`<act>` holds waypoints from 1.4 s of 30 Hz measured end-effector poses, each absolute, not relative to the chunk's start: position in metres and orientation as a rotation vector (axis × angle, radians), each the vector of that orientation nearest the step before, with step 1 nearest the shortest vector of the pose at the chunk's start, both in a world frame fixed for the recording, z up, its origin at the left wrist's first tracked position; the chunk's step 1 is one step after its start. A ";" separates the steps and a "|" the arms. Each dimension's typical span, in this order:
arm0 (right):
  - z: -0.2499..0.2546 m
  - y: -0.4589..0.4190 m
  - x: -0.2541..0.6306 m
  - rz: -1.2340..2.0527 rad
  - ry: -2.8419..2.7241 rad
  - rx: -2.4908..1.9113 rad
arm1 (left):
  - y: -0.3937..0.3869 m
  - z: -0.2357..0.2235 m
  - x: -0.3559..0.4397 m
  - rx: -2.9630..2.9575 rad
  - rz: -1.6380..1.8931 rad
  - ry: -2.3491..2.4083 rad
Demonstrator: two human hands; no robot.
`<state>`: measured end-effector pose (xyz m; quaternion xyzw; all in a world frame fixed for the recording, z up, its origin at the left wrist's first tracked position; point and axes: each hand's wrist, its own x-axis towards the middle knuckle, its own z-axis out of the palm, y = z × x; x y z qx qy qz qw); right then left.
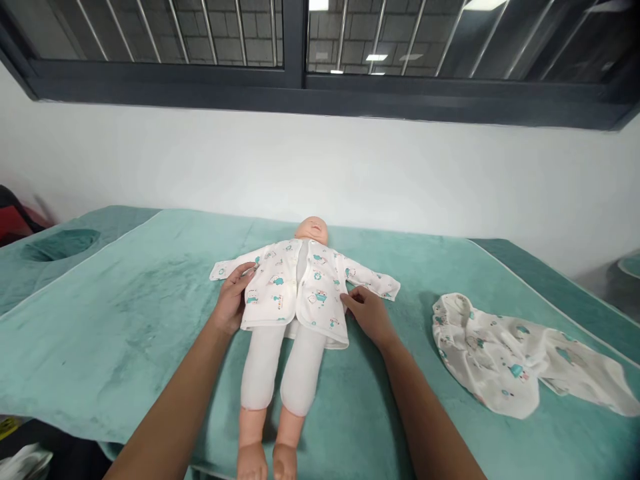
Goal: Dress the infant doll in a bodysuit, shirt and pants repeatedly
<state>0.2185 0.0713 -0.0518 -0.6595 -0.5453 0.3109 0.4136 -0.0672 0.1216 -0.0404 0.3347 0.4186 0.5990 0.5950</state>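
A baby doll (251,430) lies on its back in the middle of the padded green surface, head toward the wall and bare feet toward me. White leggings cover its legs down to below the knees. It wears a white printed baby jacket (320,293), whose two front panels meet loosely over the chest. Both sleeves are spread out to the sides. My left hand (234,300) is closed on the jacket's left side, just below the sleeve. On the opposite side, my right hand (369,312) pinches the jacket's side between thumb and fingers.
Printed white baby pants (505,360) lie crumpled on the green padded bed (125,320) at the right. Behind the bed rises a white wall (200,160) with a dark-framed window (295,87). A red and black item (15,223) shows at the far left.
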 end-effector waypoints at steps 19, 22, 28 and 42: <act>-0.050 0.076 0.225 0.996 -1.070 -1.417 | 0.127 -0.042 -0.078 0.654 1.428 0.620; -0.048 0.075 0.230 1.093 -1.002 -1.293 | 0.127 -0.042 -0.076 0.831 1.426 0.781; -0.043 0.077 0.238 1.230 -0.928 -1.119 | 0.118 -0.039 -0.059 1.095 1.321 1.004; -0.043 0.075 0.233 1.168 -1.054 -1.134 | 0.110 -0.041 -0.055 1.174 1.301 1.130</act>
